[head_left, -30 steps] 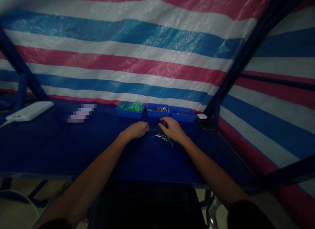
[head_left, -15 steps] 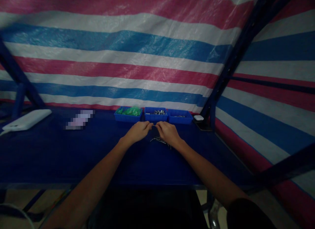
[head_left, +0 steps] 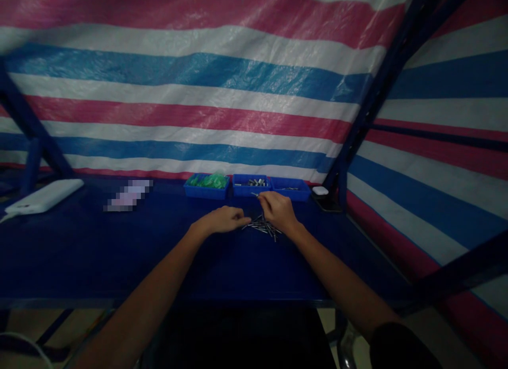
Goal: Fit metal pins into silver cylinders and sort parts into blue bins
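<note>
A small heap of thin metal pins (head_left: 264, 228) lies on the dark blue table (head_left: 119, 247). My left hand (head_left: 223, 219) rests on the table just left of the heap, fingers curled, fingertips at the pins' edge. My right hand (head_left: 278, 210) is raised a little behind the heap, fingers pinched on one thin metal pin that sticks out to the left. Behind the hands stand three small blue trays: the left tray (head_left: 206, 187) with green parts, the middle tray (head_left: 251, 185) with small metal pieces, the right tray (head_left: 290, 189) with a few thin parts.
A white power bank (head_left: 43, 195) lies at the far left, a blurred pinkish item (head_left: 127, 195) beside it. A small white case (head_left: 319, 190) sits on a dark object by the blue frame post (head_left: 357, 131). A striped tarp (head_left: 198, 93) hangs behind.
The hands, joined in front of the trays half a second ago, have parted. My left hand dropped to the heap's left edge; my right hand stayed raised with a pin.
</note>
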A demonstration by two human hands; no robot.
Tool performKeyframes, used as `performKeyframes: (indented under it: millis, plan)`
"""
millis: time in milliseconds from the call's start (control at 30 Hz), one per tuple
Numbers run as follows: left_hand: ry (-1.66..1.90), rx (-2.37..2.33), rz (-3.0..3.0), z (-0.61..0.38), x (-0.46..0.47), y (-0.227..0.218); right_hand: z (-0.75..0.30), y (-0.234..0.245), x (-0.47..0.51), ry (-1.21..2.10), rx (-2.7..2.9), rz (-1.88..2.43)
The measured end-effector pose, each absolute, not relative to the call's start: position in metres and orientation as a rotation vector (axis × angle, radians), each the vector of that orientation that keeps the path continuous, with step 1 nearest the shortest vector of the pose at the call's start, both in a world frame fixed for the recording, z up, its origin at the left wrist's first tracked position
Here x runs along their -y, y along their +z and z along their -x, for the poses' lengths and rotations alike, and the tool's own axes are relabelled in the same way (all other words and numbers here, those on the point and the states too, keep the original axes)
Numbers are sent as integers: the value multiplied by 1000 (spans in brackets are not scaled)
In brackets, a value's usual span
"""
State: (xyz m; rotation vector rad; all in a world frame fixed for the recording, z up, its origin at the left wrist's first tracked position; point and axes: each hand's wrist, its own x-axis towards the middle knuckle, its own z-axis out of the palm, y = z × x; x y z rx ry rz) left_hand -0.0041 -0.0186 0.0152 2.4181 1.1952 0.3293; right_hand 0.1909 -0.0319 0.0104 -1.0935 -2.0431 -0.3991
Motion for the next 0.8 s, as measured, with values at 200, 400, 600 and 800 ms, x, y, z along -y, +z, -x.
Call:
performKeyframes:
  millis: [200,400,600,800]
  plan:
    - [149,-1298,-2582,0,25,14,-234,38,12,-476,1624,1402]
    - [279,-1456,-2581,5,13,6,-260,16,7,-337,1568,1757]
    - [544,-1456,-2464,1,8,4,-204,9,32,-192,2080,1243]
    - [678,-1401,-2471,-6,13,7,-176,3,42,-358,2296,1186]
